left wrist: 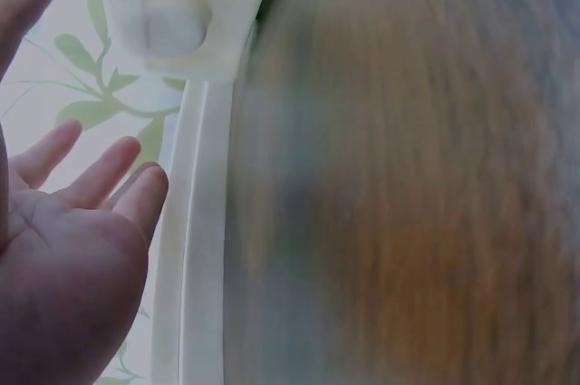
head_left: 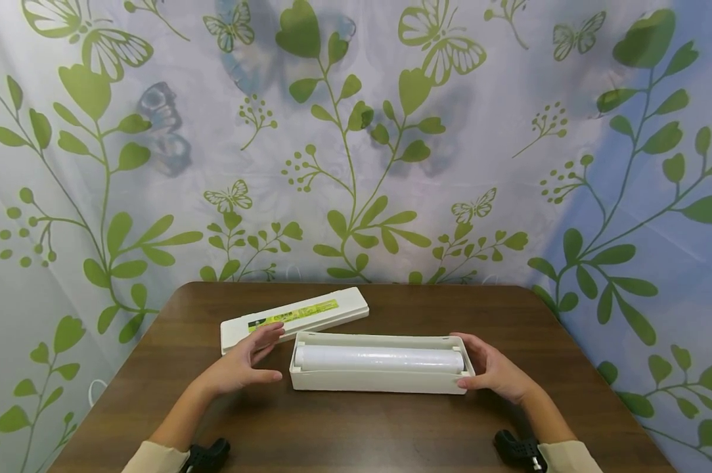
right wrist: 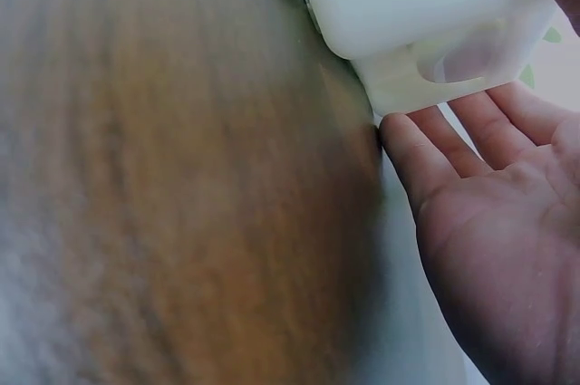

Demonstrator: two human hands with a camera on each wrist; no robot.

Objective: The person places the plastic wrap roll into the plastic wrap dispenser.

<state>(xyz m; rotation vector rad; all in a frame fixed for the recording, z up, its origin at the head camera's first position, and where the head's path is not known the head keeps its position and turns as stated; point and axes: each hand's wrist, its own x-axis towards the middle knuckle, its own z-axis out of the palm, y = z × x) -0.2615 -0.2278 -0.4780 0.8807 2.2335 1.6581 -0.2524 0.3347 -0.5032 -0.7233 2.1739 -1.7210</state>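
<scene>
A long white cling film box (head_left: 379, 382) lies lidless on the table, with a white roll of film (head_left: 379, 359) inside it. My right hand (head_left: 496, 369) holds the box's right end, thumb at the front corner and fingers at the back. In the right wrist view, the fingertips (right wrist: 408, 145) touch the box end (right wrist: 435, 14). Left of the box, my left hand (head_left: 242, 364) is spread and apart from it, thumb pointing toward its left end. Behind that hand lies the white lid (head_left: 347, 303) with a yellow-green label, partly hidden by the fingers.
The brown wooden table (head_left: 356, 433) has rounded back corners. A curtain (head_left: 368, 164) printed with green leaves and butterflies hangs behind it and along both sides. Black straps (head_left: 208, 454) sit at both wrists.
</scene>
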